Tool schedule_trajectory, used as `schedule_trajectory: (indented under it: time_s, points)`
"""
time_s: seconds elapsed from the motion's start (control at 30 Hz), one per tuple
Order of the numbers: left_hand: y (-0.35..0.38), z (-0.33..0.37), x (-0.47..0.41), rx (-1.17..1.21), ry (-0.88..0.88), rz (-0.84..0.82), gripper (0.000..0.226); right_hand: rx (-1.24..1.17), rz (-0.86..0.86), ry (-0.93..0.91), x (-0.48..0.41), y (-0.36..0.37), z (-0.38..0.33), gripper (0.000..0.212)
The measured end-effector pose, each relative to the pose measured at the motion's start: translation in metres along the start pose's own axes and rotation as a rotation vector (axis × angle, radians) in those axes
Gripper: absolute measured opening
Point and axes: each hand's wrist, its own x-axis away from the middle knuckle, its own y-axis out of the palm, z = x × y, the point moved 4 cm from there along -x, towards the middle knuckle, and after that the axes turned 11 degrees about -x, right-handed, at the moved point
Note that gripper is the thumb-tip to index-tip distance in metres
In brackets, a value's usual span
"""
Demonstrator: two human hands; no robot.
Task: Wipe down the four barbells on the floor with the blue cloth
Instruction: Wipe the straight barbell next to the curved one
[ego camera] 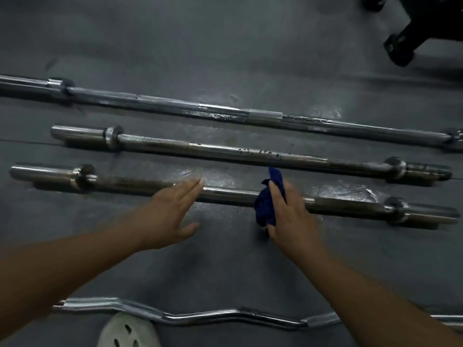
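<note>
Four barbells are laid side by side on a grey floor point(225, 46) — a long bar point(162, 101) farthest off, then a middle bar point(213, 149), a third bar point(230, 195) and a wavy curl bar point(200, 318) nearest. A crumpled blue cloth point(265, 209) is gripped in the right hand point(288, 214) against the third bar's shaft. The left hand point(170, 216) is held flat, fingers straight, over the same shaft further left — contact cannot be judged.

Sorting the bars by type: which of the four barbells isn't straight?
The nearest barbell, lying closest to the person at the bottom of the view: only its shaft bends in a zigzag.
</note>
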Motion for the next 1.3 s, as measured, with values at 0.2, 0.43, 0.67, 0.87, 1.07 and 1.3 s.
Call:
schedule_trajectory:
  time_s: [0.2, 0.43, 0.67, 0.87, 1.07, 1.3]
  points:
    - [-0.012, -0.019, 0.014, -0.071, 0.024, -0.034, 0.096, 0.004, -0.013, 0.006, -0.012, 0.014, 0.011, 0.092]
    - [-0.011, 0.002, 0.023, -0.052, -0.131, -0.024, 0.100, -0.020, -0.018, 0.015, 0.006, 0.018, 0.017, 0.093]
    - [-0.002, 0.023, -0.003, -0.042, -0.013, -0.028, 0.096, -0.042, -0.004, 0.015, 0.006, 0.009, 0.038, 0.093]
    - [-0.055, 0.033, -0.048, -0.339, 0.220, 0.034, 0.087, -0.028, 0.028, 0.055, -0.002, -0.028, 0.066, 0.091]
    - [-0.074, 0.109, -0.068, -0.260, 0.030, 0.052, 0.089, -0.086, 0.101, 0.106, 0.029, -0.068, 0.054, 0.088]
    - [-0.064, 0.196, -0.034, 0.027, -0.325, 0.068, 0.092, -0.152, 0.209, 0.139, 0.095, -0.113, 0.048, 0.088]
